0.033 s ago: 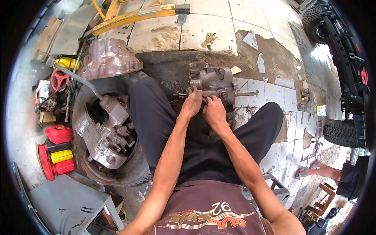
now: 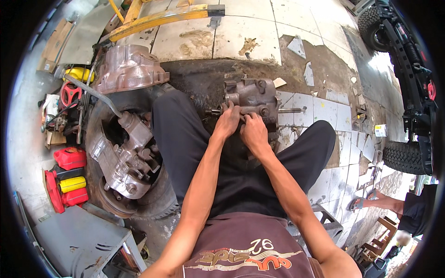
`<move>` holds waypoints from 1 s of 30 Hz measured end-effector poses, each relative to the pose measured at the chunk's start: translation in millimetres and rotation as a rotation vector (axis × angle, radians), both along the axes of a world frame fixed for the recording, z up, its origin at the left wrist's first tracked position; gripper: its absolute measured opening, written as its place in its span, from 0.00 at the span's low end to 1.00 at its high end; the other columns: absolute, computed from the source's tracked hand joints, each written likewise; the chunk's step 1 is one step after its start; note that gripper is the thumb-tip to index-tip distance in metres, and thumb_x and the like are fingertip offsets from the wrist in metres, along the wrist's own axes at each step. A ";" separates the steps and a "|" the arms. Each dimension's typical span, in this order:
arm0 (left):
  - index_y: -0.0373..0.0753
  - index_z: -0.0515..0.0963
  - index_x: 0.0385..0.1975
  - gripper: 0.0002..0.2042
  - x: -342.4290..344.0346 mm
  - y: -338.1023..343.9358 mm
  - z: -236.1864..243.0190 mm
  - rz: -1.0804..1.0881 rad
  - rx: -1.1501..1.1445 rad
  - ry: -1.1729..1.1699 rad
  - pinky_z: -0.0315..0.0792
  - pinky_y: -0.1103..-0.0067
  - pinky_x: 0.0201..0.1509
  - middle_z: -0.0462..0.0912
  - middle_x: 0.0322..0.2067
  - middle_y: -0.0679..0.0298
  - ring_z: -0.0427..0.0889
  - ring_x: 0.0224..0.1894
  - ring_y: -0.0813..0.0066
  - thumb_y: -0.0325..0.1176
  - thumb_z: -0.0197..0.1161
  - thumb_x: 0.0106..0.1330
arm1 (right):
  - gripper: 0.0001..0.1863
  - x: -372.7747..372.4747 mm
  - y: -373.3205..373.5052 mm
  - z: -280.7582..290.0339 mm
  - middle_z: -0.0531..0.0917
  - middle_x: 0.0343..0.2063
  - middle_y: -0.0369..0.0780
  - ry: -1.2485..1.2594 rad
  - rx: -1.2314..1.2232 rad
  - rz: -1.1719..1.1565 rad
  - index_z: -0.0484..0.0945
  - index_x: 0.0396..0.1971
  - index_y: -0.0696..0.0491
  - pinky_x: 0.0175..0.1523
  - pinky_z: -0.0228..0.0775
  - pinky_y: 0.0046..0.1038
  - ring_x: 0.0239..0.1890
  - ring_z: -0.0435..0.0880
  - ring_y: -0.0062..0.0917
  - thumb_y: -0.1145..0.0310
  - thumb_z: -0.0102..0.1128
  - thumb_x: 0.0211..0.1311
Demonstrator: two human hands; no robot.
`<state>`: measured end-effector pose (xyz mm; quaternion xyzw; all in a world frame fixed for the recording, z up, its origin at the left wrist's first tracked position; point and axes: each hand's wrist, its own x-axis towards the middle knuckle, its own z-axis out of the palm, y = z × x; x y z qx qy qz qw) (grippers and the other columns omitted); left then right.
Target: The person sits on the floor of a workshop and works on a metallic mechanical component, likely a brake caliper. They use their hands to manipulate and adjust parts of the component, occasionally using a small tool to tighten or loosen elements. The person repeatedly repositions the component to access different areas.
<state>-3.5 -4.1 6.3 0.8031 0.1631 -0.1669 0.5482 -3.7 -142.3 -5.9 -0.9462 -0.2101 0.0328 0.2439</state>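
Gearbox housing [image 2: 252,99], greasy and grey, is set on the dirty tiled floor [image 2: 241,37] between the outstretched legs and is gripped at its near edge by left hand [image 2: 227,124] and right hand [image 2: 252,132], fingers curled tightly against metal.

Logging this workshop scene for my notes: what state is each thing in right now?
Gearbox: on the ground between the legs, shaft sticking out to the right.
Left hand: pressed on the gearbox's near side.
Right hand: gripping the gearbox's near edge.
Housing: lying apart, on the floor.
Axle part: resting inside a tyre.
Floor tiles: cracked, some missing.
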 end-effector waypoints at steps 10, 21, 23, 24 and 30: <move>0.34 0.72 0.46 0.21 -0.8 -5.4 5.7 -0.047 0.034 -0.055 0.53 0.59 0.72 0.51 0.68 0.33 0.38 0.70 0.28 0.42 0.34 0.73 | 0.20 6.1 -6.0 -3.9 0.78 0.42 0.51 -0.022 0.003 -0.010 0.78 0.45 0.64 0.55 0.72 0.39 0.47 0.77 0.46 0.75 0.56 0.49; 0.35 0.71 0.51 0.24 -1.7 -3.1 -0.5 0.069 -0.035 0.002 0.55 0.61 0.70 0.52 0.68 0.36 0.45 0.71 0.34 0.46 0.32 0.73 | 0.20 5.0 -3.5 -1.8 0.77 0.41 0.52 -0.018 -0.004 0.003 0.78 0.44 0.63 0.53 0.72 0.41 0.45 0.75 0.49 0.75 0.58 0.47; 0.36 0.71 0.51 0.24 -1.1 -3.3 -2.4 0.082 -0.032 0.020 0.55 0.62 0.70 0.52 0.68 0.36 0.46 0.71 0.36 0.46 0.32 0.73 | 0.20 2.6 -7.1 2.0 0.77 0.41 0.53 -0.013 -0.006 0.006 0.78 0.43 0.63 0.52 0.72 0.41 0.45 0.75 0.49 0.75 0.58 0.47; 0.36 0.72 0.51 0.24 0.7 -4.3 -4.1 0.094 -0.030 0.022 0.55 0.62 0.70 0.52 0.69 0.36 0.47 0.71 0.37 0.46 0.32 0.73 | 0.20 4.5 -7.8 -1.2 0.77 0.41 0.53 -0.014 -0.024 0.013 0.79 0.43 0.63 0.52 0.72 0.41 0.45 0.75 0.49 0.75 0.58 0.47; 0.36 0.72 0.48 0.22 -2.7 -3.9 -5.0 0.076 0.020 -0.067 0.58 0.61 0.67 0.57 0.66 0.36 0.55 0.67 0.34 0.44 0.33 0.73 | 0.14 4.1 -4.1 -2.1 0.78 0.41 0.52 -0.055 -0.007 -0.011 0.79 0.36 0.63 0.51 0.76 0.40 0.45 0.77 0.48 0.77 0.59 0.46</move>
